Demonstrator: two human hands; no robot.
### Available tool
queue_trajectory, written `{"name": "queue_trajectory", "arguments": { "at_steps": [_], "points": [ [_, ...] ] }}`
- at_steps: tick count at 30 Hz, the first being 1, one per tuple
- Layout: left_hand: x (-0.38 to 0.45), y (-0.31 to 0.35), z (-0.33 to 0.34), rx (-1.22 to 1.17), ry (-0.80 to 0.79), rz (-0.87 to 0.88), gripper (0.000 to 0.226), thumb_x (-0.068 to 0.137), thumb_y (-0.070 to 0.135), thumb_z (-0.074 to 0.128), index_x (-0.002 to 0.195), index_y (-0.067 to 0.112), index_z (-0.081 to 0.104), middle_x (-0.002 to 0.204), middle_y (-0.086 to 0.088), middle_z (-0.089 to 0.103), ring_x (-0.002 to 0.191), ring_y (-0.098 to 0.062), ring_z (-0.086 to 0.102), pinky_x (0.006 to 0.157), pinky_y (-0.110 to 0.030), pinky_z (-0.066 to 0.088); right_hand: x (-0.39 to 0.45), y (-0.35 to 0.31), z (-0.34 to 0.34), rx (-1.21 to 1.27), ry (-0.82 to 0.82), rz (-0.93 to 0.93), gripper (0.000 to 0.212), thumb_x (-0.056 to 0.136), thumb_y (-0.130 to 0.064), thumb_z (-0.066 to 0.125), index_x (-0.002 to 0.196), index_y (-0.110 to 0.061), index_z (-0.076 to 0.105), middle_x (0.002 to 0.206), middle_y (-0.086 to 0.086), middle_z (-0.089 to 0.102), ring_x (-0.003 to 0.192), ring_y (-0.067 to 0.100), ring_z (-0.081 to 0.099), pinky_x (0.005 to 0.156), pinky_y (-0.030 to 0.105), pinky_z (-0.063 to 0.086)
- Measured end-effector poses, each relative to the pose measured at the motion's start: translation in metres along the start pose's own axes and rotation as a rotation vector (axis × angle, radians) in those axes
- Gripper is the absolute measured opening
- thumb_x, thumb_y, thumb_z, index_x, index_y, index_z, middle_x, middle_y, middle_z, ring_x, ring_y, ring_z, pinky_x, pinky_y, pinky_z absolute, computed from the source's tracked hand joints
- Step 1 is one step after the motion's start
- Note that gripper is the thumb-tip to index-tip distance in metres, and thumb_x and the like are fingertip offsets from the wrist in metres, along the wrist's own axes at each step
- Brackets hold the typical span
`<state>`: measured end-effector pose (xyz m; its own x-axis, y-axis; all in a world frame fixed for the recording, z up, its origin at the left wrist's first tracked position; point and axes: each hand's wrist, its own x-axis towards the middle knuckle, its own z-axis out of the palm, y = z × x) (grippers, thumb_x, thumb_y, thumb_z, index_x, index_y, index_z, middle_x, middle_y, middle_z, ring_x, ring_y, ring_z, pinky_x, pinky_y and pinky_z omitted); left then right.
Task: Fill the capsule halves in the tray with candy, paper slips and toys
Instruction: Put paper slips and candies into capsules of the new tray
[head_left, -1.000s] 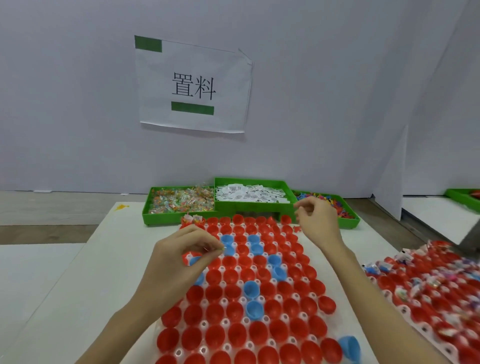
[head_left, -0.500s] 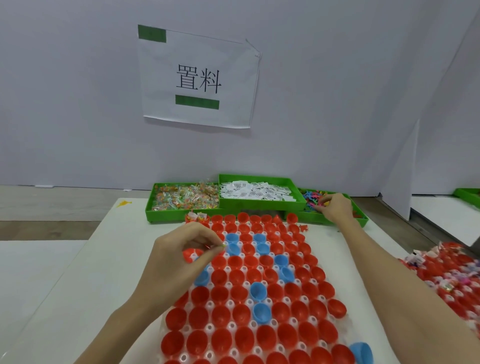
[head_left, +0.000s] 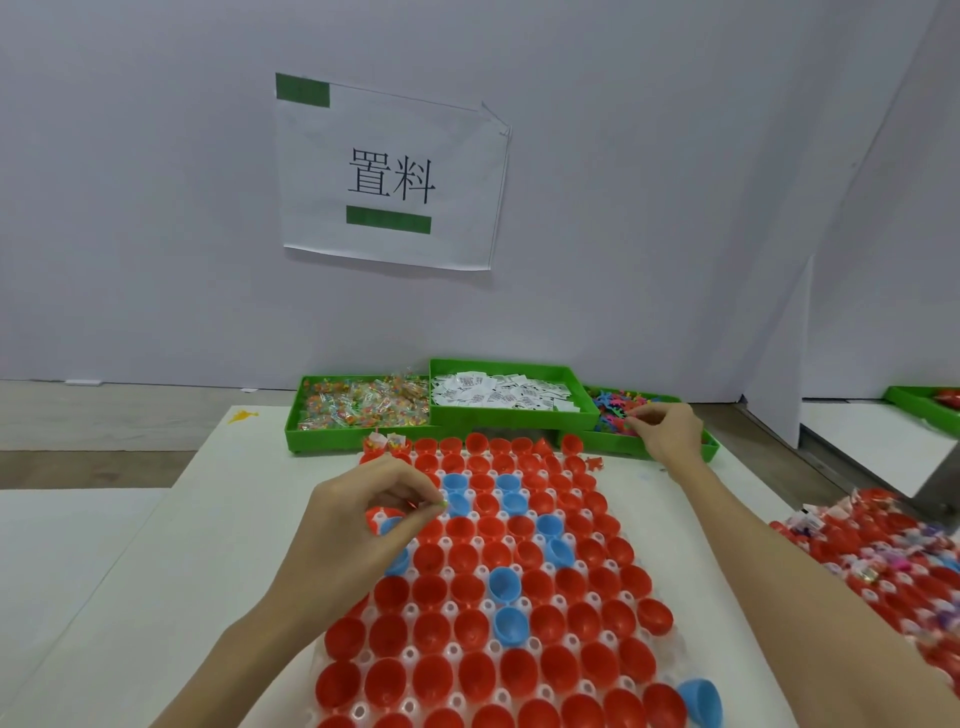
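Observation:
A clear tray (head_left: 413, 605) lies in front of me, packed with red and a few blue open capsule halves (head_left: 470, 569). Two halves at its far left corner (head_left: 383, 446) hold candy and a paper slip. My left hand (head_left: 363, 525) hovers over the tray's left side and pinches small colourful toys between thumb and fingers. My right hand (head_left: 667, 434) reaches into the green bin of plastic toys (head_left: 615, 410) and its fingers are curled on pieces there. Behind the tray stand a green bin of wrapped candy (head_left: 358, 405) and a green bin of paper slips (head_left: 506, 392).
A second tray of filled capsule halves (head_left: 883, 551) lies at the right edge. One loose blue half (head_left: 701, 701) sits beside the tray's near right corner. A small red toy (head_left: 594, 462) lies on the white table. A paper sign (head_left: 389, 171) hangs on the wall.
My right hand moved from above the tray's far edge to the toy bin and settled in it. My left hand stayed over the tray, still pinching its small pieces.

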<state>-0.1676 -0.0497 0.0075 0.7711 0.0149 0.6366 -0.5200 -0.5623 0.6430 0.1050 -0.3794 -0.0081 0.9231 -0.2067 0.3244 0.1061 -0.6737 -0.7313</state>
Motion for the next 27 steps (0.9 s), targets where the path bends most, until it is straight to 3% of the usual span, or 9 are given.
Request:
{"name": "queue_trajectory", "arguments": {
  "at_steps": [4, 9, 15, 21, 27],
  "points": [
    [0.0006, 0.0005, -0.0019, 0.001, 0.002, 0.009, 0.022, 0.08, 0.005, 0.083, 0.09, 0.023, 0.075, 0.088, 0.014, 0.073, 0.085, -0.011, 0.072, 0.077, -0.022, 0.059, -0.0019, -0.0035, 0.0005, 0.018, -0.01, -0.004, 0.017, 0.087, -0.005, 0.078, 0.103, -0.001, 0.077, 0.104, 0.018, 0.075, 0.097, 0.029, 0.069, 0.086, 0.034, 0.052],
    [0.0008, -0.001, -0.0036, -0.005, 0.008, 0.004, 0.02, 0.08, 0.008, 0.083, 0.09, 0.023, 0.075, 0.087, 0.015, 0.073, 0.084, -0.01, 0.072, 0.076, -0.018, 0.058, -0.0028, -0.0012, 0.0036, 0.02, 0.003, 0.03, 0.017, 0.086, -0.006, 0.079, 0.101, 0.003, 0.078, 0.105, 0.019, 0.075, 0.103, 0.03, 0.07, 0.094, 0.035, 0.053],
    [0.001, -0.0012, -0.0033, -0.003, 0.01, -0.003, 0.019, 0.079, 0.008, 0.083, 0.09, 0.022, 0.076, 0.088, 0.015, 0.073, 0.085, -0.01, 0.072, 0.077, -0.017, 0.057, -0.0077, -0.004, 0.0006, 0.121, 0.106, -0.006, 0.011, 0.085, -0.013, 0.081, 0.092, -0.004, 0.081, 0.09, 0.011, 0.077, 0.083, 0.021, 0.068, 0.079, 0.029, 0.048],
    [0.0011, 0.0005, -0.0026, -0.018, 0.04, -0.032, 0.012, 0.079, 0.02, 0.08, 0.091, 0.022, 0.076, 0.085, 0.014, 0.073, 0.084, -0.01, 0.072, 0.076, -0.017, 0.057, -0.0079, -0.0088, 0.0019, 0.135, 0.167, 0.027, 0.013, 0.086, -0.017, 0.081, 0.092, -0.005, 0.08, 0.089, 0.011, 0.077, 0.081, 0.02, 0.067, 0.081, 0.032, 0.051],
    [-0.0008, -0.0007, -0.0009, 0.029, 0.007, -0.022, 0.02, 0.08, 0.008, 0.083, 0.091, 0.023, 0.076, 0.087, 0.017, 0.073, 0.085, -0.008, 0.071, 0.076, -0.015, 0.057, -0.0062, -0.0093, 0.0008, 0.306, 0.126, 0.254, 0.016, 0.084, -0.008, 0.082, 0.097, 0.001, 0.078, 0.093, 0.018, 0.077, 0.081, 0.025, 0.074, 0.088, 0.037, 0.06]
  ]
}}
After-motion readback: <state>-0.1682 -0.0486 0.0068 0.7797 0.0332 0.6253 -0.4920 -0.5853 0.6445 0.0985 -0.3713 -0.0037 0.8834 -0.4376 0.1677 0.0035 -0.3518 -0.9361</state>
